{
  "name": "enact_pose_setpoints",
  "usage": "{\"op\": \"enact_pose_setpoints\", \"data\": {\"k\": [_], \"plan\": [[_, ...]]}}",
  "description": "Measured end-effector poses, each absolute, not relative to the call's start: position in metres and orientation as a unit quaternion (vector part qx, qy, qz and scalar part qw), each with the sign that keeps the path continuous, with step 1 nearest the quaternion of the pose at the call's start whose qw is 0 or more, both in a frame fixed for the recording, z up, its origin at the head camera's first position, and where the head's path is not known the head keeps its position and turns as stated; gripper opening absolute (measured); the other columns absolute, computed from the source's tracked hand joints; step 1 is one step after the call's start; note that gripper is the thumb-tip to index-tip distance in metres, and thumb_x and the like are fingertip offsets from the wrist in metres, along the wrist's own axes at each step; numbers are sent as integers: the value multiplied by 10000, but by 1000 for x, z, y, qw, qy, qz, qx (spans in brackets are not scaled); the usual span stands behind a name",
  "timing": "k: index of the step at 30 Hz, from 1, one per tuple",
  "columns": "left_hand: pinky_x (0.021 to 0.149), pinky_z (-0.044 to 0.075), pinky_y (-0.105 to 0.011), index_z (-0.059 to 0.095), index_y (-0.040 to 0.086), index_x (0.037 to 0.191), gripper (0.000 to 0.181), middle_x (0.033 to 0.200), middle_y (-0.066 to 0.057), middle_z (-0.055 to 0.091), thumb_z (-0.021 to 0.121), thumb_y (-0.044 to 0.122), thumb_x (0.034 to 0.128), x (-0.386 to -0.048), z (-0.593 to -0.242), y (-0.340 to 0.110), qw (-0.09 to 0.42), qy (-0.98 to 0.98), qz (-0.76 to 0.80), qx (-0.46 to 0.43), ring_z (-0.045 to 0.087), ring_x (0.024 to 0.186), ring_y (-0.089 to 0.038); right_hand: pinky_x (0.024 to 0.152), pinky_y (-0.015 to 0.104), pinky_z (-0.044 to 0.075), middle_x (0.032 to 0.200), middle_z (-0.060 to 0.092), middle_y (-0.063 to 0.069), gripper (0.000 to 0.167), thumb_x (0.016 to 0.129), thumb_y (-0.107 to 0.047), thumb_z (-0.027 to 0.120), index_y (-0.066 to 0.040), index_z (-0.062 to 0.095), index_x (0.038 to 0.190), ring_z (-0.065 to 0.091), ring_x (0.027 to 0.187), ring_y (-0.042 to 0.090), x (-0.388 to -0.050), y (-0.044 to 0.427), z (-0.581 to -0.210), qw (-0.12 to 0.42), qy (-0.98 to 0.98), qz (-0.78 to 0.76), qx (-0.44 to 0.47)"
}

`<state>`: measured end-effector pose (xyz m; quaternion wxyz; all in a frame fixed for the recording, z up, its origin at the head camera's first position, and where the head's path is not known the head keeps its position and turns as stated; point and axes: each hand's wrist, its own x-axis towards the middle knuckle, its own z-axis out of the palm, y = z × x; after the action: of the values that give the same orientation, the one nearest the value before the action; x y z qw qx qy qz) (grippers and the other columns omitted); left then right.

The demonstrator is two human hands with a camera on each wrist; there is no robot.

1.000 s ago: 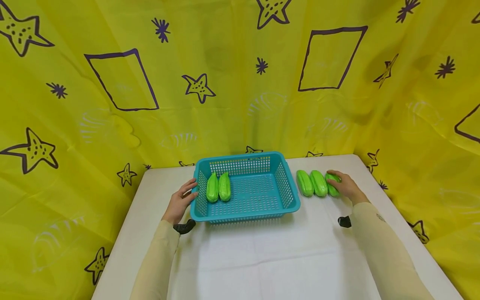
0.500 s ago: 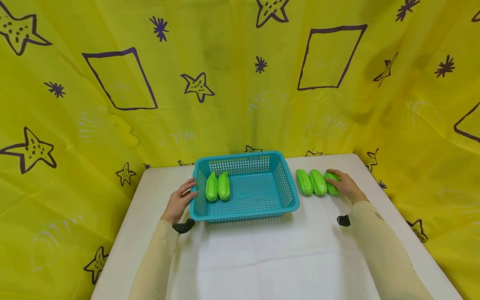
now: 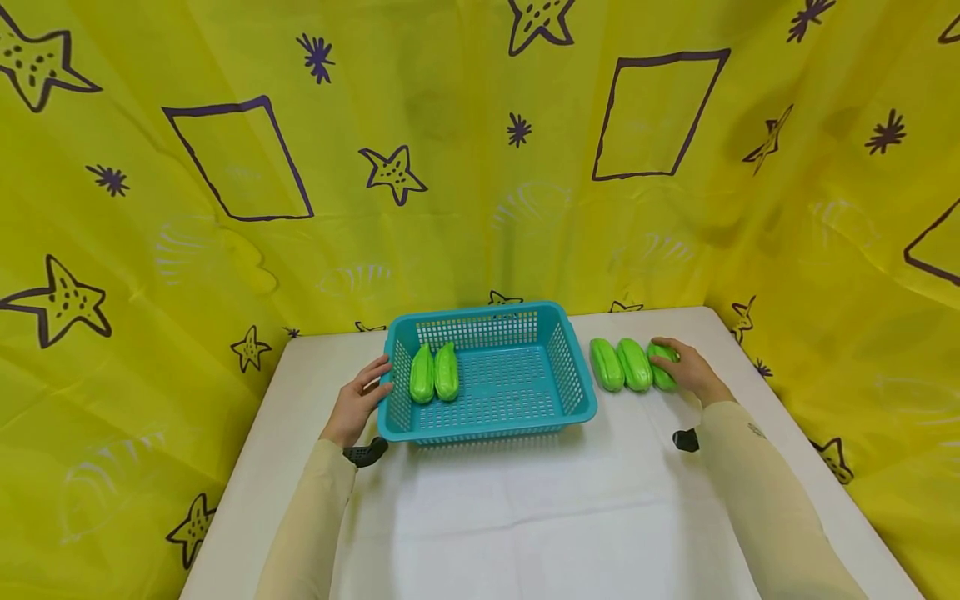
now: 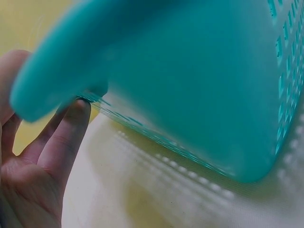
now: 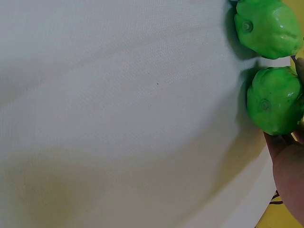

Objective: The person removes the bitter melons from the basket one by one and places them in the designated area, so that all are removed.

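Observation:
My left hand (image 3: 357,407) rests against the left side of a teal plastic basket (image 3: 487,435). In the left wrist view its fingers (image 4: 64,137) touch the outer wall beneath the rim; none reach inside. Two green vegetables (image 3: 434,373), glossy, ridged and long like gourds, lie side by side at the basket's left end. Right of the basket, similar ones (image 3: 621,365) stand in a row on the table. My right hand (image 3: 693,372) grips the rightmost green vegetable (image 3: 663,379), with thumb and fingers on opposite sides; part of it is hidden beneath the fingers.
A white cloth covers the table (image 3: 517,533). Yellow curtains (image 3: 450,250) with drawn stars and frames enclose it at the back and both sides. Black straps or devices (image 3: 367,452) show at both wrists. The basket's raised walls border its perforated floor.
The view has shifted very slightly. Both hands, the basket and the vegetables hold their places.

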<state>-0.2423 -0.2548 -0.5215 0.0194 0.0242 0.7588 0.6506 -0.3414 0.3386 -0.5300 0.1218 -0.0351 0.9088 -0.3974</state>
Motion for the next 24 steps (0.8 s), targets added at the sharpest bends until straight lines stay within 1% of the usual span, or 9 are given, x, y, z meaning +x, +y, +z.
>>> {"op": "enact_pose_setpoints", "data": {"k": [2,3,7,9,10,13,17,22,24], "plan": [[1121,324,-461,440,6,1452,503,1593,-33,272,584,156,994,-238,-515,-253,24,757,652,26,243,1445,-357,1098,702,102,1545,141,341,615,1026,-333,508,-8,300,1504,73,1401,558,-342,338,-531,122,908,-398,-36],[1119,330,-451,447,10,1449,504,1591,-27,278,590,165,991,-237,-515,-254,23,756,653,26,246,1445,-353,1097,703,101,1545,141,341,617,1026,-337,508,-9,299,1505,73,1400,559,-342,338,-531,122,909,-398,-37],[1114,329,-471,435,-11,1450,504,1595,-47,268,582,146,994,-236,-513,-253,27,758,651,22,234,1444,-381,1098,701,102,1542,150,343,608,1027,-324,507,-3,303,1502,78,1399,558,-342,336,-529,118,909,-398,-39],[1112,337,-468,457,20,1445,503,1586,-3,288,597,180,989,-240,-520,-256,23,759,650,19,245,1443,-364,1098,702,103,1539,155,346,600,1029,-313,506,3,306,1499,83,1398,560,-342,335,-529,117,909,-398,-41],[1113,332,-484,447,15,1451,508,1591,-10,278,592,176,991,-240,-520,-255,25,761,648,19,238,1443,-375,1098,701,103,1539,155,346,597,1030,-308,504,5,306,1498,83,1398,559,-341,335,-528,117,908,-399,-42],[1111,342,-478,469,38,1442,510,1578,20,300,609,211,983,-242,-523,-256,18,764,645,24,258,1439,-359,1097,704,101,1540,154,344,595,1034,-307,497,5,300,1501,82,1400,558,-341,335,-529,119,908,-400,-44],[1112,345,-460,484,46,1432,496,1571,32,313,614,201,980,-242,-523,-255,16,762,647,24,273,1435,-343,1096,705,101,1540,153,345,603,1036,-307,490,7,284,1508,82,1398,559,-340,335,-528,122,907,-400,-46],[1125,320,-466,464,32,1443,487,1582,12,289,593,155,989,-242,-519,-255,24,759,650,23,245,1444,-358,1095,704,110,1534,153,354,607,1038,-291,488,12,266,1515,90,1394,564,-339,334,-525,121,909,-396,-50],[1123,317,-477,445,2,1447,490,1591,-22,273,580,128,993,-239,-512,-253,27,760,649,27,234,1445,-378,1091,704,130,1530,156,360,608,1038,-286,489,13,263,1516,111,1388,568,-340,334,-524,119,910,-394,-49]]}}
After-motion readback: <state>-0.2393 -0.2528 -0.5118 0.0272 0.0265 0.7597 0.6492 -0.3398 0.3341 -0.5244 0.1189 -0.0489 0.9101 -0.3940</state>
